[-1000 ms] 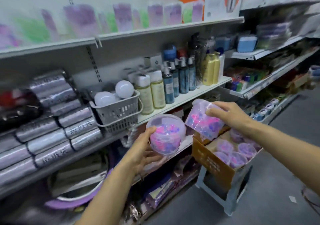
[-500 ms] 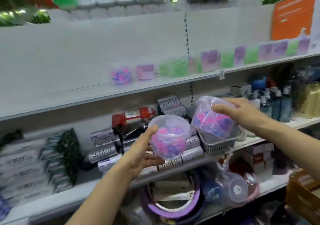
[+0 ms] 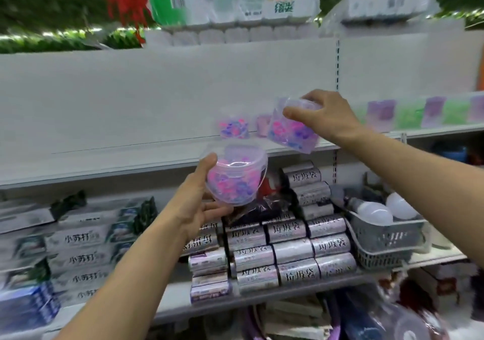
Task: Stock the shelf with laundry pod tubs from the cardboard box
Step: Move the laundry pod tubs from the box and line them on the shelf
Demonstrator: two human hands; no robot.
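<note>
My left hand [image 3: 199, 203] holds a clear tub of pink and blue laundry pods [image 3: 234, 179] from below and behind, thumb on its lid rim, just under the white upper shelf [image 3: 131, 157]. My right hand [image 3: 327, 115] grips a second pod tub [image 3: 290, 132] by its lid, tilted, at the shelf's front edge. One pod tub [image 3: 234, 127] and a pink tub [image 3: 263, 124] stand on that shelf near the back. The cardboard box is out of view.
Purple and green packs [image 3: 408, 115] line the upper shelf to the right. Below are silver rolls [image 3: 285, 250], boxed goods [image 3: 78, 240] at left and a grey basket with bulbs [image 3: 385, 237] at right. Tissue packs [image 3: 230, 1] sit on top.
Both hands rose with their tubs from the box area toward the upper shelf. The view swung left and up, so the cardboard box left the frame.
</note>
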